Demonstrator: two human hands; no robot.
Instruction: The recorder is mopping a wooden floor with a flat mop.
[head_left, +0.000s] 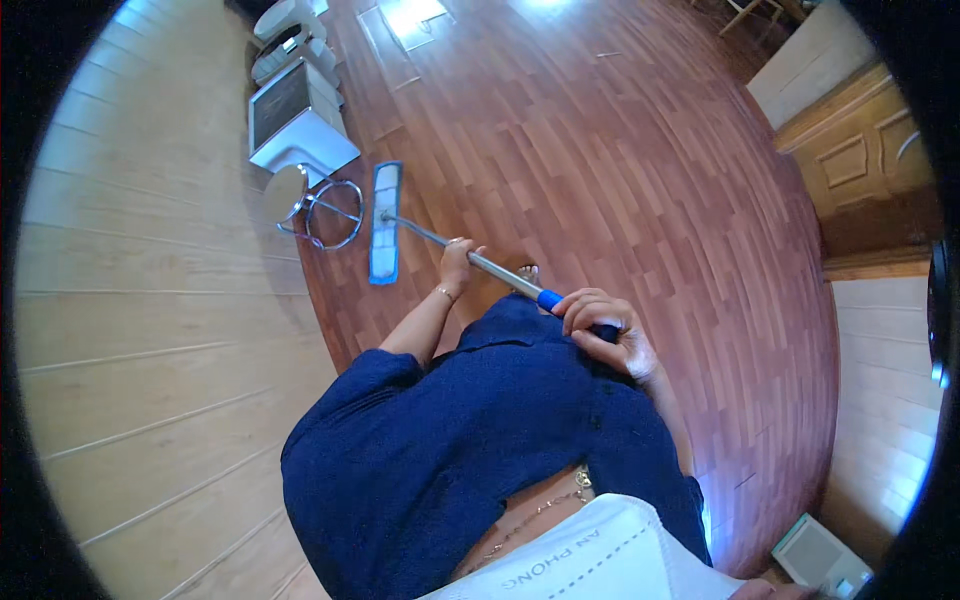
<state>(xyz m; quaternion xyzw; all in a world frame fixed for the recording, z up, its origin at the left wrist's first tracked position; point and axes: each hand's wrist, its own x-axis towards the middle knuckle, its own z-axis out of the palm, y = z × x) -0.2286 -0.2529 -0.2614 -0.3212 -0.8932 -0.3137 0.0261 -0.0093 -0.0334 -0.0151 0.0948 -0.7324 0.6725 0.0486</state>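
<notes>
A flat mop with a wide blue and white head (384,247) lies on the wood-look floor, near the left wall. Its thin metal handle (498,273) slants back toward my body and ends in a blue grip (548,299). My left hand (457,264) is wrapped round the metal part of the handle, nearer the head. Further up, my right hand (604,322) is closed round the grip end, and its fingers partly hide the grip. One of my feet (528,272) shows just beyond the handle.
Left of the mop head stands a round stool (334,214) with chrome legs. Behind it, a white box-shaped cabinet (300,120) and other white items line the wall (170,260). A wooden door (860,160) is on the right; a pale box-shaped device (820,555) sits at lower right.
</notes>
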